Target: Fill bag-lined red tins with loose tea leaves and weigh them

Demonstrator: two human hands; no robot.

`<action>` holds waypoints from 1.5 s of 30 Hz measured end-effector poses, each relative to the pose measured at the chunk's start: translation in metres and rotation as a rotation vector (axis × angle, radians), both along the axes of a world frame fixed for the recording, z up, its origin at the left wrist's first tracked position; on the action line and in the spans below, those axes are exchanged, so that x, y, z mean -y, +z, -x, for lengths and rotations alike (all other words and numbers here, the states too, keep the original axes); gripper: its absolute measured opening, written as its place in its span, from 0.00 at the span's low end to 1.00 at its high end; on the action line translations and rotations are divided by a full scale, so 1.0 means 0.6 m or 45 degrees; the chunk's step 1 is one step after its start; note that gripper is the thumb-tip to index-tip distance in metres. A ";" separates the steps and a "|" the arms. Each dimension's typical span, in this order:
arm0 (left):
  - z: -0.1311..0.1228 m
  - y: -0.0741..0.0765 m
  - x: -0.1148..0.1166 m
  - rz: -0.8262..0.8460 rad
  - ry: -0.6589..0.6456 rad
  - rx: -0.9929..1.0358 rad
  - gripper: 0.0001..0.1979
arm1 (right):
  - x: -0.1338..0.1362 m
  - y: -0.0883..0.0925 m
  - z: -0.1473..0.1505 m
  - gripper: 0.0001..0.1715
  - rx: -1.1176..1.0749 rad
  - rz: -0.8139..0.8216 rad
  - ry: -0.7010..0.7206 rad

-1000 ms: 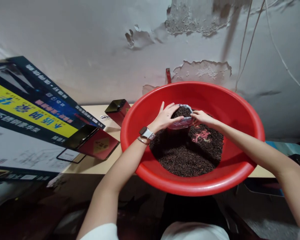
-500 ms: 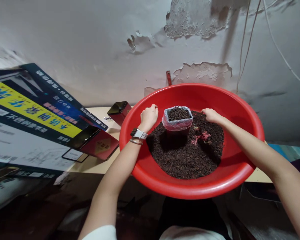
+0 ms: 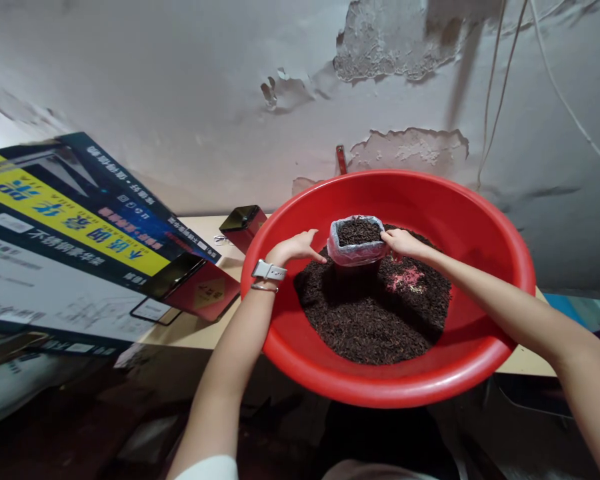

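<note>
A tin lined with a clear plastic bag stands upright in a big red basin. Dark dry bits that look like loose tea fill the bag nearly to its rim and lie heaped around the tin. My right hand pinches the bag's edge at the right side of the opening. To the left of the tin, my left hand is open, thumb and fingers apart, holding nothing and not touching the bag. Pink and pale bits lie on the heap below my right hand.
Two red and dark tins, one behind and one nearer, stand left of the basin on a pale table. A large printed carton is farther left. Behind the basin rises a peeling wall, with hanging cords at right.
My right hand has moved left from above the heap onto the bag's edge. My left hand has opened from a loosely closed shape and lowered slightly beside the tin.
</note>
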State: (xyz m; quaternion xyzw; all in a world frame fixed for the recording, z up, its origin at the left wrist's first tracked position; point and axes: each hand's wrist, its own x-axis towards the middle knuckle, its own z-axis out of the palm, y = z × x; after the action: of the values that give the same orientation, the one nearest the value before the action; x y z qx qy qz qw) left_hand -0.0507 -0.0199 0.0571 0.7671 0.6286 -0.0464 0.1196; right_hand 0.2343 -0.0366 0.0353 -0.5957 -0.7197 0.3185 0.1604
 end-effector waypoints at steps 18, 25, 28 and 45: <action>-0.017 -0.020 -0.004 0.098 -0.108 0.306 0.61 | 0.033 0.055 -0.009 0.19 0.108 0.005 -0.133; -0.088 -0.053 0.015 0.071 -0.379 1.140 0.78 | 0.040 0.068 -0.030 0.17 -0.037 -0.030 -0.106; -0.102 -0.068 0.015 0.026 -0.346 1.344 0.78 | 0.038 0.069 -0.034 0.16 -0.062 -0.009 -0.064; -0.130 -0.100 0.026 -0.411 0.112 1.523 0.53 | -0.042 0.057 -0.157 0.12 -0.521 -0.305 -0.681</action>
State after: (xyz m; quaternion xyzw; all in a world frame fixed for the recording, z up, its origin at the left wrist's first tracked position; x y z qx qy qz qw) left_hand 0.0275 -0.0357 -0.0027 0.6419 0.4829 0.4923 0.3354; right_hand 0.3283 -0.0114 0.0697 -0.6639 -0.5234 0.2913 0.4477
